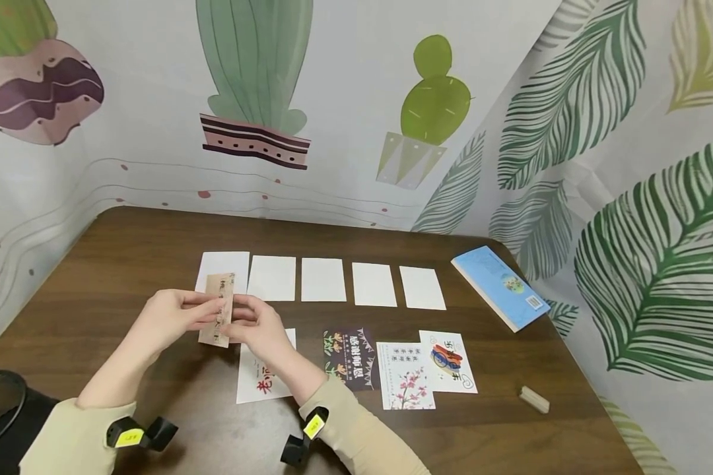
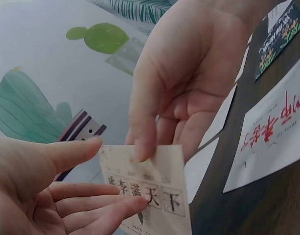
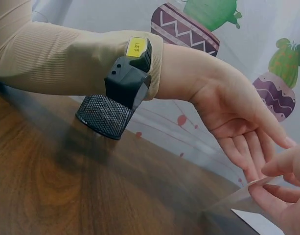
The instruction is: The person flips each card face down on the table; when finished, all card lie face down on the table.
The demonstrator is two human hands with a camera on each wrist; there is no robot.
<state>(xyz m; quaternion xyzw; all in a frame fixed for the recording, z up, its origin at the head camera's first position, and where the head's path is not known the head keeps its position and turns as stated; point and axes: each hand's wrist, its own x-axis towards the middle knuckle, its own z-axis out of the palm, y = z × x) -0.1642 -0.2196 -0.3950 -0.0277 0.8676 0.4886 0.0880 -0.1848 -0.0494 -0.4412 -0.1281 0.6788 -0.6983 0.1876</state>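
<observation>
My right hand (image 1: pixel 267 333) pinches a beige greeting card (image 1: pixel 218 285) printed with black characters, its thumb over the card's edge. The card stands tilted above the table, overlapping the leftmost white card (image 1: pixel 224 262) in the head view. My left hand (image 1: pixel 169 320) is at the card's other side, its straight fingers (image 2: pixel 86 193) against the printed face and its thumb near a corner. Below my right hand lies a white card with red characters (image 1: pixel 252 389), partly hidden by that hand.
Several white cards (image 1: pixel 323 280) lie in a row at the back. Nearer are a dark card (image 1: pixel 350 359), a blossom card (image 1: pixel 401 369) overlapping another printed card (image 1: pixel 460 363), and a small beige block (image 1: pixel 535 400). A blue book (image 1: pixel 499 284) lies back right; a black mesh holder (image 3: pixel 106 117) stands left.
</observation>
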